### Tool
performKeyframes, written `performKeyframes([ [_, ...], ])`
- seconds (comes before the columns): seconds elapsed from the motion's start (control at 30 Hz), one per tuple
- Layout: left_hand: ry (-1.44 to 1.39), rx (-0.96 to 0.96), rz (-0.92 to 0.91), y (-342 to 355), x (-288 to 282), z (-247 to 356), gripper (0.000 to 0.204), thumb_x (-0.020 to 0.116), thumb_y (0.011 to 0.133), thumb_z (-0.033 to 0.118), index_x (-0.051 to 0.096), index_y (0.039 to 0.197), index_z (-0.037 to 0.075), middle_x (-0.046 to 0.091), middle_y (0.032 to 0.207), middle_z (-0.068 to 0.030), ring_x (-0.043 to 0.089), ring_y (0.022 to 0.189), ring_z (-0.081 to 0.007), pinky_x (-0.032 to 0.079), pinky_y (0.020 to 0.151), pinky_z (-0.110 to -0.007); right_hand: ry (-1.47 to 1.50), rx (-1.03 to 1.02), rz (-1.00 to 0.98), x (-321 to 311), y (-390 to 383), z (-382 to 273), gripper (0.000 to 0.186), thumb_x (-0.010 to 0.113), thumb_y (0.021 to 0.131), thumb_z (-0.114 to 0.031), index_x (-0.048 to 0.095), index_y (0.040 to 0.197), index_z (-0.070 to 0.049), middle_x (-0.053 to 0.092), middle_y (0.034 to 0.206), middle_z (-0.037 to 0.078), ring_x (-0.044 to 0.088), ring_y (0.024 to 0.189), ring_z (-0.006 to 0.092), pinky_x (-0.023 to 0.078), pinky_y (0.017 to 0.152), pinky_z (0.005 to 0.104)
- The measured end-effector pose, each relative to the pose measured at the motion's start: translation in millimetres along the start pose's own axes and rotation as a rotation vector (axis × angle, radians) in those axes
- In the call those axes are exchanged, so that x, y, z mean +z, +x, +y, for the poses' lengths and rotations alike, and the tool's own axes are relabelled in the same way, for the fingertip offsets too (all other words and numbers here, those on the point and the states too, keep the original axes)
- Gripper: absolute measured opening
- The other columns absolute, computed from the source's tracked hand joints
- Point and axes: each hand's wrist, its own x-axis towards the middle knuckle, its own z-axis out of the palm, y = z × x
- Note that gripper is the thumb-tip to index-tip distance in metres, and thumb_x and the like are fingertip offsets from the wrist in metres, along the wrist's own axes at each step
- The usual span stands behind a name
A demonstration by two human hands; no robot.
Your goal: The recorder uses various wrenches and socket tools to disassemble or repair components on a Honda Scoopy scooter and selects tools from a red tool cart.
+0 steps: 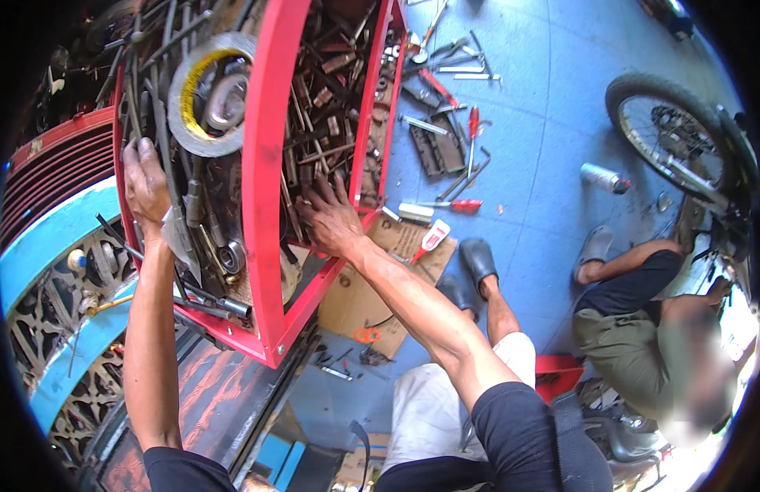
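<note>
Nearest the camera are the wearer's dark sleeves (527,435), with bare forearms reaching forward to a red metal rack (265,164) of tools. The left hand (146,187) rests at the rack's outer left edge, fingers together and slightly curved against it; whether they grip anything cannot be told. The right hand (335,221) reaches into a compartment beyond a thick red bar, fingers partly spread and pointing down among loose, rusty sockets and bars (335,129); the fingertips are partly hidden, so any hold cannot be told. Between the hands, an upper tray carries long metal tools (194,182) and, farther forward, a grey roll of tape (180,115) with a yellow inner ring. Left of the left hand stand a red slatted panel (60,168) and a curved light-blue frame (52,221). Just below the right hand, cardboard (339,295) lies on the blue floor (527,205), with a white-and-red bottle (433,236) at its far corner. Ahead and to the right of that hand are a red-handled screwdriver (474,123) and a dark open case (437,146). Well off to the right are a spray can (601,177), a spoked wheel (618,107) with a black tyre, and another person (622,344) in olive clothing, seated low.
</note>
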Motion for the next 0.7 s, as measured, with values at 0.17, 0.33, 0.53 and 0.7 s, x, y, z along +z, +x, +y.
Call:
performKeyframes([
  [0.17, 0.074, 0.134, 0.079, -2, 0, 2, 0.039, 0.039, 0.096, 0.029, 0.05, 0.12, -0.001, 0.059, 0.109, -0.0238, 0.055, 0.101, -0.0401, 0.041, 0.088, -0.043, 0.207, -0.01, -0.11, -28, -4, 22, 0.059, 0.065, 0.071, -0.029, 0.052, 0.127, -0.017, 0.042, 0.137, 0.011, 0.025, 0.133, 0.0392, 0.016, 0.112, 0.0537],
  [0.33, 0.357, 0.365, 0.064, 4, 3, -39, 0.04, 0.035, 0.097, 0.026, 0.049, 0.122, -0.003, 0.054, 0.117, -0.0243, 0.05, 0.106, -0.0391, 0.036, 0.092, -0.044, 0.251, -0.165, -0.096, -55, -2, 57, 0.064, 0.062, 0.073, -0.028, 0.044, 0.133, -0.011, 0.041, 0.138, 0.014, 0.025, 0.134, 0.0388, 0.018, 0.112, 0.0513],
  [0.53, 0.291, 0.073, -0.033, 5, -11, -108, 0.048, 0.031, 0.099, 0.029, 0.045, 0.128, -0.007, 0.045, 0.132, -0.0237, 0.039, 0.125, -0.0351, 0.025, 0.107, -0.038, 0.407, -0.197, -0.047, -88, -22, 150, 0.07, 0.071, 0.066, -0.025, 0.047, 0.13, -0.008, 0.045, 0.135, 0.016, 0.029, 0.131, 0.0402, 0.022, 0.11, 0.0514],
  [0.7, 0.516, 0.401, -0.095, 20, -30, -113, 0.057, 0.036, 0.095, 0.038, 0.045, 0.127, -0.008, 0.049, 0.125, -0.0252, 0.046, 0.116, -0.0341, 0.031, 0.101, -0.041, 0.339, 0.234, 0.112, -95, -8, 268, 0.059, 0.074, 0.066, -0.023, 0.057, 0.119, -0.008, 0.059, 0.115, 0.018, 0.049, 0.112, 0.036, 0.037, 0.1, 0.0453],
])
